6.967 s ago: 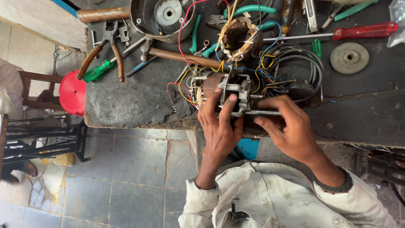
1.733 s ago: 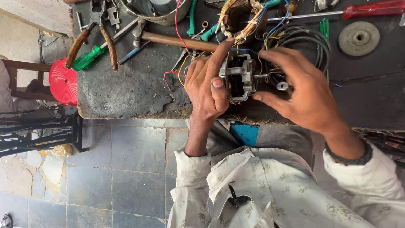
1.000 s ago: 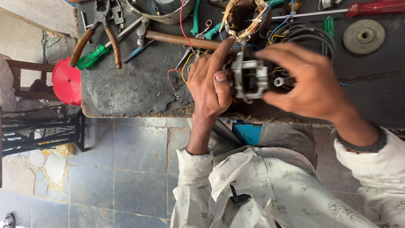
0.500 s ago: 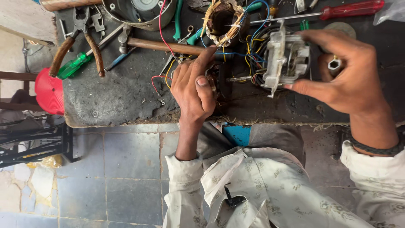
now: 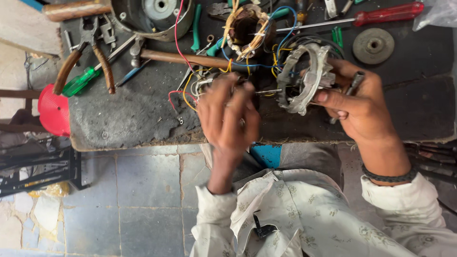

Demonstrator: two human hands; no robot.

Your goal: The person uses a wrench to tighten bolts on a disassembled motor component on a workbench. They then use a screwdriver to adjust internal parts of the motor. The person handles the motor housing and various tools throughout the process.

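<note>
My right hand point(image 5: 359, 107) grips a grey round metal motor end cover point(image 5: 304, 76), tilted on edge above the dark workbench point(image 5: 124, 114); a small metal pin point(image 5: 355, 82) sticks out between its fingers. My left hand point(image 5: 228, 116), blurred, curls over the motor body point(image 5: 207, 84) with red, yellow and blue wires point(image 5: 183, 93). A thin shaft point(image 5: 269, 91) reaches from under the left fingers toward the cover. Most of the motor body is hidden by the hand.
Behind the hands lie a copper-wound stator point(image 5: 247, 26), a wooden-handled hammer point(image 5: 185, 58), brown-handled pliers point(image 5: 85, 59), a green screwdriver point(image 5: 78, 81), a red screwdriver point(image 5: 385, 13), a grinding disc point(image 5: 373, 46) and a round metal housing point(image 5: 152, 12). A red stool point(image 5: 53, 110) stands on the tiled floor at the left.
The right hand has pulled the end cover off the motor and away to the right, turning it on edge. The left hand shifted onto the wired motor body.
</note>
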